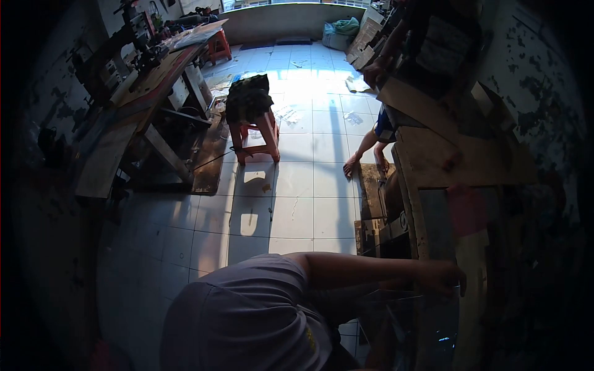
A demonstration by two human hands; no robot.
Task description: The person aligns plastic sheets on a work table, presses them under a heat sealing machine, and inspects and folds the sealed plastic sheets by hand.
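Note:
My left arm, in a grey short sleeve, reaches to the right across the bottom of the head view. My left hand is over the worktable, its fingers bent downward. Beneath it and beside it lies a clear, shiny plastic sheet, whose edge runs toward my fingers. The hand looks closed, but dimness hides what is between the fingertips. A pinkish-red piece lies on the table just beyond my hand. I do not see my right hand; my body and the dark lower edge cover that area.
Across the brown worktable, another person's hand is beside a cardboard sheet; their bare foot is on the tiles. A red stool bears a dark cloth. At left stands a long bench with machines.

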